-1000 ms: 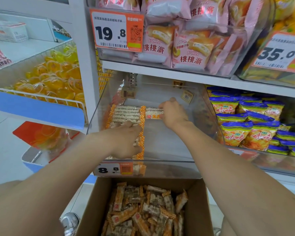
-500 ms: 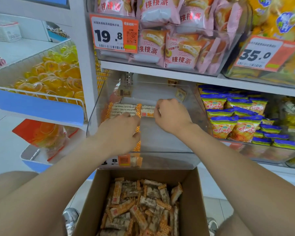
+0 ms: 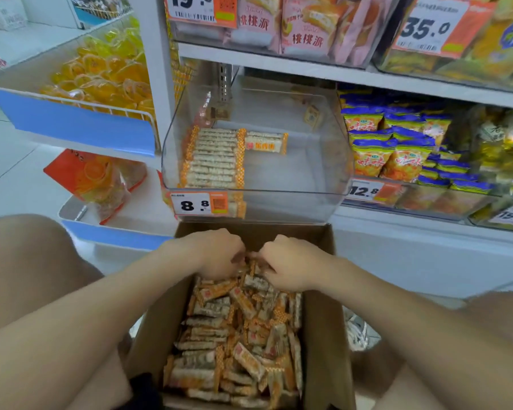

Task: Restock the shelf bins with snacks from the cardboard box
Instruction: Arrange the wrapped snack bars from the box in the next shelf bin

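Cardboard box (image 3: 323, 321): left hand (image 3: 214, 253) and right hand (image 3: 293, 264) sat level at its far end, fingers curled round snack bars (image 3: 237, 335); bin (image 3: 323, 143) stood just beyond.

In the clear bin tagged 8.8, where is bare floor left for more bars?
Free: the clear bin's right half, between the column of snack bars and its right wall, in front of the short back row. Crowded: along the left wall.

orange-white snack bars (image 3: 234, 335), brown cardboard box (image 3: 323, 335)
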The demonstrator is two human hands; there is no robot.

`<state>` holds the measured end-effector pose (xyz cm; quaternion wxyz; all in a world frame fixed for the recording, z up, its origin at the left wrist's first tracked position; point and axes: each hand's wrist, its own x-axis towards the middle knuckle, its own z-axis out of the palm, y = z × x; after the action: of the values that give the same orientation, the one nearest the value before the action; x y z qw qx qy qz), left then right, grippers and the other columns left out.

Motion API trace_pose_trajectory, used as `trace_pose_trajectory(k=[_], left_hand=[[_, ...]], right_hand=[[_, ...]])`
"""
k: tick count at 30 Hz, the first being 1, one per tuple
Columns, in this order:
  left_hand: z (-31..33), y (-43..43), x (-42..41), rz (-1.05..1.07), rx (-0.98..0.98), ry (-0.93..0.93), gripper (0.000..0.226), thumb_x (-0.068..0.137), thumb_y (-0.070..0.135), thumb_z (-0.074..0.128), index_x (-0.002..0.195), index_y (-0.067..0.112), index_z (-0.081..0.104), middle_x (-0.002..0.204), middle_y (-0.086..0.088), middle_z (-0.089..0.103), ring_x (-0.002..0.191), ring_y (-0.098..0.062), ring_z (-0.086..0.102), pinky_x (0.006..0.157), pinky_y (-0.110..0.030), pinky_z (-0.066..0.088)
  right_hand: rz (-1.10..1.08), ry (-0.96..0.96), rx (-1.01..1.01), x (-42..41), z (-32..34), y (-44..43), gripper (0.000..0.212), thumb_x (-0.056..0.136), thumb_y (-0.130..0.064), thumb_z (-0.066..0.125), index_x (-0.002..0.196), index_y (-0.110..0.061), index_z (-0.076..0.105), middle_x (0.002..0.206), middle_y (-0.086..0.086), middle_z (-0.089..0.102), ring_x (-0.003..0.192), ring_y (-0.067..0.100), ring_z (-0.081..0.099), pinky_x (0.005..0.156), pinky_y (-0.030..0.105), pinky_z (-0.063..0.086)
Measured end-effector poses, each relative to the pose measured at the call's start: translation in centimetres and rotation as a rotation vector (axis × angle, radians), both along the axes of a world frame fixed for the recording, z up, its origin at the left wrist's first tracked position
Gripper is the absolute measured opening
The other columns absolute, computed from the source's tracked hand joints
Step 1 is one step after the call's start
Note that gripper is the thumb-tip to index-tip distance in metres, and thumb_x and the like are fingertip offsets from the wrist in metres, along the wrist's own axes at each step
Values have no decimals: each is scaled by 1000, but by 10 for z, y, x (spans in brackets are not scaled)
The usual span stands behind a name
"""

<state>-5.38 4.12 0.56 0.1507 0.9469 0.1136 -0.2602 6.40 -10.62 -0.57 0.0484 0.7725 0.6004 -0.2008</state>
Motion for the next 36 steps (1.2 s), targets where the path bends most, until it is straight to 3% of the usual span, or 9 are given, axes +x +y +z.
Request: trace_pose_trajectory(k=[3, 8, 11, 15, 17, 21, 25, 32, 36], left_hand=[[-45, 13, 14, 71, 38, 40, 25, 104, 20, 53, 125, 24, 65, 117, -3, 65, 99, -23, 65, 88, -40, 58], [-123, 36, 22, 170, 56, 108, 36, 98, 5, 53, 130, 17, 64, 126, -10, 63, 106, -29, 64, 93, -44, 58], [-170, 43, 18, 254, 41, 109, 52, 101, 5, 50, 152, 13, 45, 155, -15, 41, 136, -37, 48, 112, -46, 46], [-215, 46, 5, 381, -72, 119, 81, 99, 0, 50, 167, 19, 9, 174, -12, -2, 158, -39, 16, 127, -48, 24], [-231, 45, -2, 405, -127, 166, 75, 101, 6, 49, 166, 24, 16, 173, -13, 5, 156, -40, 20, 125, -50, 28], [-247, 36, -12, 445, -58, 104, 41, 104, 15, 49, 144, 20, 48, 169, -12, 21, 149, -44, 28, 121, -51, 32], [-256, 30, -12, 481, -48, -57, 30, 102, 7, 55, 131, 14, 52, 156, -17, 40, 136, -37, 48, 110, -44, 45], [-276, 34, -5, 690, -158, -78, 102, 97, 6, 64, 166, 32, -6, 174, -9, -5, 156, -44, 11, 127, -53, 19], [-275, 38, 0, 614, -179, -1, 111, 88, 26, 80, 165, 41, 1, 174, -8, -8, 157, -43, 2, 127, -56, 17]], right_hand=[[-112, 15, -62, 7, -39, 2, 19, 100, -18, 50, 85, -14, 60, 81, 6, 61, 69, 27, 63, 58, 42, 57], [-280, 109, -143, 12, -116, 3, 18, 104, -16, 48, 114, -12, 62, 108, 11, 65, 92, 30, 65, 71, 42, 58], [-296, 145, -206, 7, -153, 8, 27, 106, -14, 47, 128, -8, 60, 127, 14, 58, 111, 33, 59, 89, 43, 57], [-357, 305, -171, 8, -182, 14, 35, 106, -10, 44, 136, -17, 62, 115, 8, 63, 86, 25, 66, 72, 40, 59], [-323, 286, -158, 5, -195, 14, 41, 104, -11, 47, 143, -19, 58, 125, 11, 65, 103, 31, 67, 84, 45, 61], [-124, 80, -363, -11, -222, 13, 70, 99, -23, 59, 162, -31, 29, 165, 13, 31, 153, 43, 20, 123, 54, 27], [-80, 88, -607, -26, -243, 17, 79, 99, -20, 57, 166, -35, 17, 173, 12, 7, 158, 45, -8, 126, 59, 3], [-247, 184, -225, -35, -246, 23, 46, 101, -37, 49, 146, -28, 47, 141, 18, 52, 132, 44, 39, 109, 53, 33], [-430, 390, 62, -26, -237, 18, 16, 106, -28, 50, 121, -31, 48, 94, 6, 66, 81, 31, 62, 61, 37, 41]])
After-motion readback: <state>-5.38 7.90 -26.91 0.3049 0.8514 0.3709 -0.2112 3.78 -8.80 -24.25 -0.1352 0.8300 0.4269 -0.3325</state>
